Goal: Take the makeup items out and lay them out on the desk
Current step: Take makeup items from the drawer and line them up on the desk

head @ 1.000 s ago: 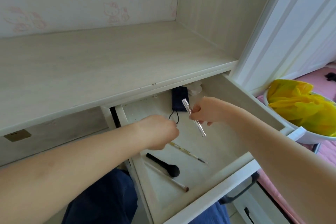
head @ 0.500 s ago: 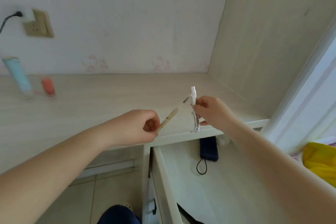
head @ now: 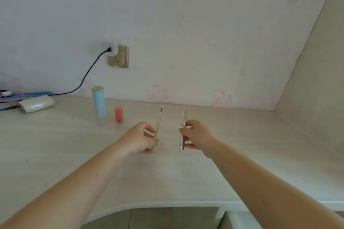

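Note:
My left hand (head: 139, 138) pinches a thin beige makeup pencil (head: 158, 122) that points away from me, low over the pale wooden desk (head: 242, 154). Beside it, my right hand (head: 198, 136) grips a slim silver makeup stick (head: 183, 120), also lengthwise and just above the desk. The two items lie parallel, a hand's width apart. A tall light-blue tube (head: 99, 105) and a small orange-red bottle (head: 119, 115) stand upright on the desk to the left of my hands.
A white pouch (head: 37, 105) and blue items (head: 28, 95) lie at the far left by the wall. A black cable runs to a wall socket (head: 119, 59). A side panel closes the desk on the right. The drawer's corner (head: 240, 218) shows bottom right.
Both hands lifted the pencil and the silver stick from the open drawer up over the desk and forward; the view tilted up, so the drawer has nearly left the frame.

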`<state>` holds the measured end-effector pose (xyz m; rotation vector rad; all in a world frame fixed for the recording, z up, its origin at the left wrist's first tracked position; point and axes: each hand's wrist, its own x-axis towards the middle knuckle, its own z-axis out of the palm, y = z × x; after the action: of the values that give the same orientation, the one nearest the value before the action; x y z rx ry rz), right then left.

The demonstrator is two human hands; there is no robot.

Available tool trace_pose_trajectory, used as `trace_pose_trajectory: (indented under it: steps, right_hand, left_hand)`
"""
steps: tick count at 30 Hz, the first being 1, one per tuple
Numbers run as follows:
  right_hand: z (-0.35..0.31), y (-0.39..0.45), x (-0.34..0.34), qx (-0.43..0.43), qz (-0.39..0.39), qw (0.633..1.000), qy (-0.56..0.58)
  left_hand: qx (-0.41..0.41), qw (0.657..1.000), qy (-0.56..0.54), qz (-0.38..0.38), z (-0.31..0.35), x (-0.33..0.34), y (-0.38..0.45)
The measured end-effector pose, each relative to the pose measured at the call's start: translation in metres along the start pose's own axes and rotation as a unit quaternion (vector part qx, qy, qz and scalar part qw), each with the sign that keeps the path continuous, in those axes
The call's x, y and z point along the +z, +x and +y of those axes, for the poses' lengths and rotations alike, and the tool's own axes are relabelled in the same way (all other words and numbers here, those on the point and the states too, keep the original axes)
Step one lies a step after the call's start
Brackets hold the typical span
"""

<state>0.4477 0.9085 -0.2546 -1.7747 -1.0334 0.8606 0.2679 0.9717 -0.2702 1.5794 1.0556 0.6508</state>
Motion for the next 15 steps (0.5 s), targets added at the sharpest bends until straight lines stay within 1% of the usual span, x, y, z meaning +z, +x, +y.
trace_pose_trajectory:
  steps: [4,6,10,15]
  right_hand:
    - [-0.001,0.034,0.039,0.003,-0.029,0.999,-0.031]
    - [-0.003,0.052,0.053,-0.003,-0.028,0.998,-0.048]
    - [-0.006,0.080,0.075,-0.033,-0.007,0.991,-0.128]
    - [-0.003,0.107,0.091,-0.055,0.033,0.979,-0.191]
  left_hand:
    - [0.007,0.999,0.033,0.030,-0.012,-0.023,0.024]
    - [0.001,0.998,0.049,0.035,-0.016,-0.032,0.037]
    - [-0.005,0.994,0.105,0.029,-0.020,-0.045,0.057]
    - [-0.004,0.983,0.183,0.019,-0.027,-0.054,0.076]
